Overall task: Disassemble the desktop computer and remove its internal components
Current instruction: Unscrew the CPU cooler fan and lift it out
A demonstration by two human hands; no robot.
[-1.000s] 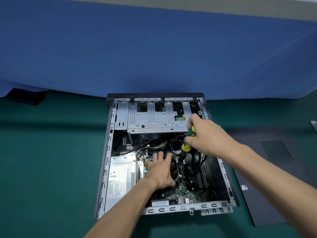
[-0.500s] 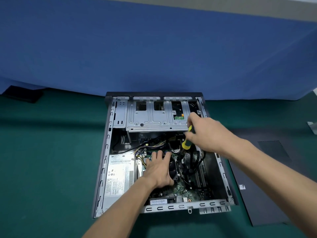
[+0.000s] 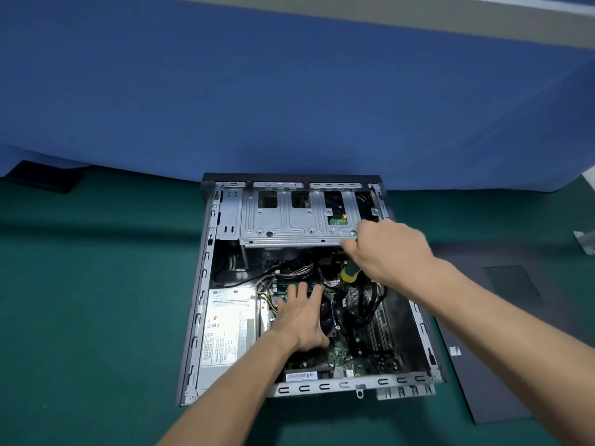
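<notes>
Left hand (image 3: 301, 317) flat on the fan, right hand (image 3: 391, 249) gripping the screwdriver (image 3: 350, 272): we seat its tip squarely at the drive cage's (image 3: 289, 225) five-o'clock corner.

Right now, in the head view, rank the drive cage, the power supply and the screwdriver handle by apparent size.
1. Drive cage
2. Power supply, not much smaller
3. Screwdriver handle, mostly hidden by the right hand

Desktop computer (image 3: 206, 284) flat on side, open; PSU (image 3: 225, 329) near-left, prob. seated.
</notes>
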